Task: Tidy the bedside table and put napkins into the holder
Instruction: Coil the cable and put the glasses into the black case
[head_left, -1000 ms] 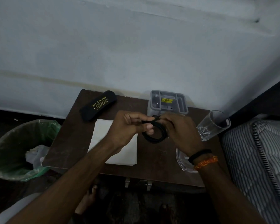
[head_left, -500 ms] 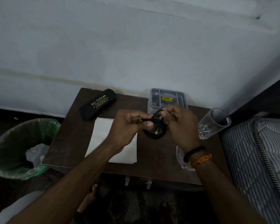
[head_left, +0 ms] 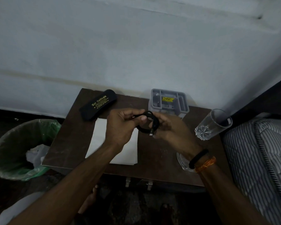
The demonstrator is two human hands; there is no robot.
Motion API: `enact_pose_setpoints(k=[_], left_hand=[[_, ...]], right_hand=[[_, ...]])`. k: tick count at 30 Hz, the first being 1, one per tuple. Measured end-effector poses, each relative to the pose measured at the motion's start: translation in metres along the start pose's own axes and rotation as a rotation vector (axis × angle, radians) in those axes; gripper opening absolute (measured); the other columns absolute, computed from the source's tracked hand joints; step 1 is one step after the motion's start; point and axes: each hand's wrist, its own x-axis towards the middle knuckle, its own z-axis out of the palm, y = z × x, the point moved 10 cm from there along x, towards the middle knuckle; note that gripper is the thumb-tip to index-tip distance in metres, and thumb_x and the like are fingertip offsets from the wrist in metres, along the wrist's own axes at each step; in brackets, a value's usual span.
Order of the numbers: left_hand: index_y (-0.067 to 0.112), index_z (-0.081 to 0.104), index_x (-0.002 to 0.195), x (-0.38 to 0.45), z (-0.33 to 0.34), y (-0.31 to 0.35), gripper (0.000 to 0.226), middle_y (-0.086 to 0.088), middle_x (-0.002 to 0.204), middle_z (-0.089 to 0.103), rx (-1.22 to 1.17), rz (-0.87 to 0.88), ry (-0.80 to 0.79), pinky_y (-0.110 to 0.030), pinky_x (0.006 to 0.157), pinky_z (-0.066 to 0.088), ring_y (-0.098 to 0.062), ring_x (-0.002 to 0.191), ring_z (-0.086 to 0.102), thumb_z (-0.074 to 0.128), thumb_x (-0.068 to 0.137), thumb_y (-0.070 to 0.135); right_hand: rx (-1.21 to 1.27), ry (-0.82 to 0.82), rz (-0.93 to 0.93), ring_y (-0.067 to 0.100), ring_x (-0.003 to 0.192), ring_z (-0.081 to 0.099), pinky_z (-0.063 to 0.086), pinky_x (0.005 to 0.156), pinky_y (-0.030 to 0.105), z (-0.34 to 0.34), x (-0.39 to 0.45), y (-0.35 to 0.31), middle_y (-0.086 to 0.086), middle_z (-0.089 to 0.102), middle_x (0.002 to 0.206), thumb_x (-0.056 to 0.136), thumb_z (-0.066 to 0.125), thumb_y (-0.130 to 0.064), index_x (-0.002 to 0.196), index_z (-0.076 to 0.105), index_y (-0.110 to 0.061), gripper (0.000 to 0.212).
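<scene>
Above the middle of the dark wooden bedside table (head_left: pixel 152 153), both hands hold a coiled black cable (head_left: pixel 148 125). My left hand (head_left: pixel 122 125) pinches one end of it between thumb and fingers. My right hand (head_left: pixel 170 127) grips the coil, and a metal plug tip hangs below it. A stack of white napkins (head_left: pixel 128 153) lies flat on the table under my left forearm. The grey plastic holder (head_left: pixel 169 101), with a yellow label inside, stands at the table's back edge near the wall.
A black glasses case (head_left: pixel 98 106) lies at the back left corner. A clear glass (head_left: pixel 212 125) stands at the right, and a glass dish (head_left: pixel 183 163) sits under my right wrist. A green-lined bin (head_left: pixel 18 148) stands left of the table, a striped mattress (head_left: pixel 263 159) right.
The cable coil has been turned and drawn tighter between my hands. My right hand rolled palm-up under it, and a plug end now dangles below.
</scene>
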Motion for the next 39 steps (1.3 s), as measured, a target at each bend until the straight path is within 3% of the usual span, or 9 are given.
enact_pose_setpoints(k=[6,11,15,19,24,27,30,34,39], left_hand=[[0.009,0.075,0.106,-0.001,-0.003,-0.003,0.027,-0.001,0.097,0.077,0.031,-0.026,0.047,-0.038,0.085,0.060,-0.009,0.090,0.073,0.077,0.078,0.007],[0.010,0.074,0.107,-0.001,-0.010,-0.004,0.028,-0.005,0.101,0.077,0.073,-0.008,0.111,-0.045,0.087,0.059,-0.015,0.093,0.073,0.077,0.080,0.010],[0.009,0.073,0.109,-0.003,-0.016,0.005,0.028,-0.007,0.103,0.076,0.142,0.068,0.164,-0.042,0.088,0.059,-0.016,0.094,0.073,0.077,0.081,0.010],[0.010,0.074,0.108,-0.007,-0.016,0.017,0.027,-0.005,0.104,0.076,0.289,0.167,0.175,-0.030,0.089,0.058,-0.012,0.094,0.071,0.076,0.082,0.015],[0.014,0.074,0.109,-0.008,-0.007,0.029,0.024,0.001,0.104,0.075,0.377,0.254,0.116,-0.005,0.082,0.050,-0.003,0.093,0.067,0.073,0.085,0.017],[0.015,0.073,0.111,-0.006,0.007,0.031,0.023,0.002,0.106,0.074,0.312,0.274,-0.015,-0.017,0.075,0.058,-0.007,0.090,0.069,0.069,0.089,0.019],[0.013,0.065,0.124,-0.006,0.027,0.021,0.030,-0.005,0.117,0.064,0.148,0.162,-0.241,-0.032,0.060,0.062,-0.018,0.095,0.068,0.062,0.094,0.015],[0.007,0.061,0.128,-0.017,0.047,0.020,0.034,-0.009,0.123,0.065,-0.110,0.030,-0.444,-0.041,0.063,0.062,-0.021,0.107,0.068,0.058,0.095,0.005],[-0.003,0.064,0.120,-0.015,0.046,0.015,0.034,-0.022,0.112,0.069,-0.222,-0.039,-0.447,-0.041,0.062,0.062,-0.030,0.098,0.071,0.066,0.086,-0.002]], right_hand=[[-0.427,0.256,-0.234,0.011,0.100,0.065,0.053,0.089,0.028,-0.005,-0.004,-0.020,-0.006,0.072,0.109,0.083,0.077,-0.026,0.123,0.067,-0.024,0.041],[-0.668,0.573,-0.404,0.021,0.082,0.067,0.055,0.071,0.029,-0.010,-0.023,-0.047,0.006,0.070,0.096,0.078,0.082,-0.014,0.101,0.077,-0.014,0.023],[-0.730,0.553,-0.466,0.024,0.070,0.070,0.058,0.062,0.031,0.008,-0.027,-0.054,0.008,0.072,0.088,0.070,0.084,-0.001,0.096,0.077,-0.011,0.028],[-0.775,0.525,-0.559,0.023,0.074,0.070,0.058,0.065,0.032,0.015,-0.029,-0.062,0.005,0.075,0.087,0.080,0.073,-0.011,0.096,0.078,-0.014,0.016],[-0.272,0.579,-0.386,0.009,0.090,0.069,0.056,0.082,0.031,-0.025,-0.025,-0.049,-0.005,0.075,0.094,0.090,0.069,-0.020,0.094,0.077,-0.018,0.009],[0.033,0.612,-0.254,0.005,0.090,0.070,0.058,0.081,0.031,-0.041,-0.023,-0.033,-0.007,0.075,0.091,0.090,0.069,-0.019,0.093,0.073,-0.017,0.005],[0.094,0.645,-0.224,0.008,0.088,0.072,0.059,0.080,0.034,-0.047,-0.022,-0.025,-0.003,0.075,0.089,0.093,0.066,-0.017,0.094,0.070,-0.016,0.004],[0.064,0.685,-0.213,0.006,0.082,0.071,0.058,0.074,0.031,-0.054,-0.024,-0.022,-0.006,0.073,0.084,0.095,0.063,-0.021,0.094,0.063,-0.019,0.002],[0.130,0.704,-0.133,0.020,0.080,0.073,0.058,0.074,0.049,-0.055,-0.020,-0.002,0.002,0.074,0.082,0.093,0.063,-0.038,0.088,0.062,-0.024,0.015]])
